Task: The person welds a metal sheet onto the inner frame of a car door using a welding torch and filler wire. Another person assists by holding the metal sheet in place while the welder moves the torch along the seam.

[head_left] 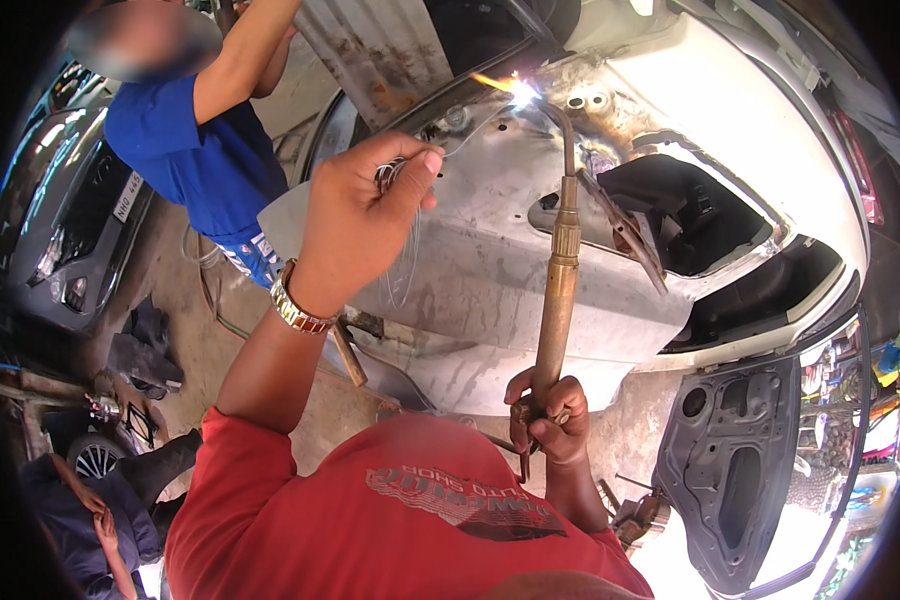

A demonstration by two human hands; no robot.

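Observation:
My right hand (552, 420) is wrapped round the lower end of a brass gas welding torch (557, 310), by its valves. The torch points away from me, and its bent tip ends in a bright white glare with an orange flame (500, 84) on the car's bare metal panel (480, 240). Between thumb and fingers my left hand (370, 200) pinches a coil of thin wire (402, 250). One end of the wire (480, 132) runs up to the glare; loose loops hang below the hand. The glare hides the exact contact point.
A person in a blue shirt (185, 140) stands at far left, by a sheet-metal panel (375, 60). Openings (710, 210) break the car body to the right. A detached door panel (730, 460) stands lower right. A black car (70, 210) and another person (90, 510) are at left.

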